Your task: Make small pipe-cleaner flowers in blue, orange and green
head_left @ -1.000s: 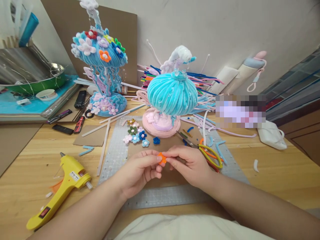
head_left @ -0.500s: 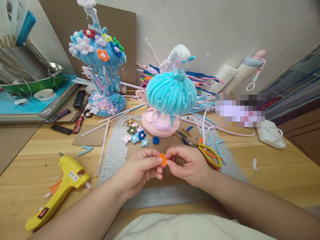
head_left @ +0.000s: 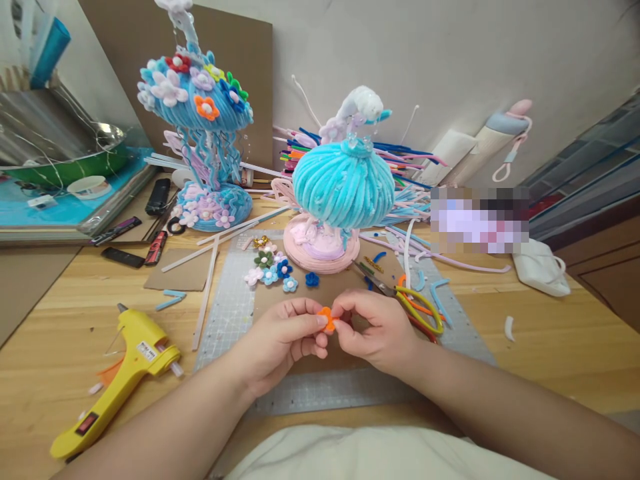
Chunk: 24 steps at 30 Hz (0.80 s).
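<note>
Between my two hands is a small orange pipe-cleaner flower. My left hand pinches its left side with thumb and fingers, and my right hand pinches its right edge. Part of the flower is covered by the fingertips. Just beyond my hands lie a dark blue flower and a cluster of several small fuzzy flowers. Scissors with yellow handles rest right behind my right hand. Farther back stands a turquoise pipe-cleaner lamp on a round pink base.
A yellow glue gun lies on the left of the wooden table. Behind it stands a blue lamp covered in colourful flowers. Bundled pipe cleaners lie at the back. A grey cutting mat and brown cardboard are under my hands.
Almost nothing differs. Both hands keep their pinch on the orange flower, which has turned very slightly.
</note>
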### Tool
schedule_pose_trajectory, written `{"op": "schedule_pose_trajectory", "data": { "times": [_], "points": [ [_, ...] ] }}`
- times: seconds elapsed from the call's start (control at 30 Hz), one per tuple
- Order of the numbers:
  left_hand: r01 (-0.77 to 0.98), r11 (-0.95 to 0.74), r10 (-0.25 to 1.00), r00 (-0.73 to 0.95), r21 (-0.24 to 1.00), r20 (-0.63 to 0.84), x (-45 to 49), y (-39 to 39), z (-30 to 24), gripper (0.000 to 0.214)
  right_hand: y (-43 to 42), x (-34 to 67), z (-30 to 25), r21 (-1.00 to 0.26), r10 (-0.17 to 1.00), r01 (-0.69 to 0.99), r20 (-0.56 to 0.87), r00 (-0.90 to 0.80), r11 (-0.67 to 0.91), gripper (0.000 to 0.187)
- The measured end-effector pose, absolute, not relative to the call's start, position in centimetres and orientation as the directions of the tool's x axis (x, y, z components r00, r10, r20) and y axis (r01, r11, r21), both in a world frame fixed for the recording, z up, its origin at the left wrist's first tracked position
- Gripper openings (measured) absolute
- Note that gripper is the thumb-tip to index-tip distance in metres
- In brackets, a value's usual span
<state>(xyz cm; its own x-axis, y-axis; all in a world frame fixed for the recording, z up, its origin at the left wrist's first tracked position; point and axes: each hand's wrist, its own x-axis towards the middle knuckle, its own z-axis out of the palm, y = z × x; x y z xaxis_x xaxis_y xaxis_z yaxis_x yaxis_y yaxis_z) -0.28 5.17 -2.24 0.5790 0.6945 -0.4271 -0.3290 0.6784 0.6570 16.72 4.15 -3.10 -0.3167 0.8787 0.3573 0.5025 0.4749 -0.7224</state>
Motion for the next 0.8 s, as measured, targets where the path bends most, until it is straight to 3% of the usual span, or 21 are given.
{"op": "schedule_pose_trajectory", "data": {
  "times": [0.3, 0.53, 0.8],
  "points": [
    [-0.301, 0.662, 0.700, 0.575, 0.687, -0.422, -0.31, 5.04, -2.11, 0.009, 4.11, 16.73, -3.02, -0.749, 0.880, 0.469, 0.347, -0.325, 0.468, 0.011],
    [-0.017, 0.373, 0.853, 0.399, 0.928, -0.336, 0.20, 4.87, -2.10, 0.013, 4.13, 16.75, -2.73, -0.829, 0.891, 0.429, 0.166, -0.422, 0.358, 0.001],
    [0.075, 0.207, 0.886, 0.408, 0.976, -0.219, -0.06, 4.78, -2.45, 0.009, 4.18, 16.96, -2.49, -0.734, 0.855, 0.536, 0.116, -0.506, 0.417, 0.008]
  ]
}}
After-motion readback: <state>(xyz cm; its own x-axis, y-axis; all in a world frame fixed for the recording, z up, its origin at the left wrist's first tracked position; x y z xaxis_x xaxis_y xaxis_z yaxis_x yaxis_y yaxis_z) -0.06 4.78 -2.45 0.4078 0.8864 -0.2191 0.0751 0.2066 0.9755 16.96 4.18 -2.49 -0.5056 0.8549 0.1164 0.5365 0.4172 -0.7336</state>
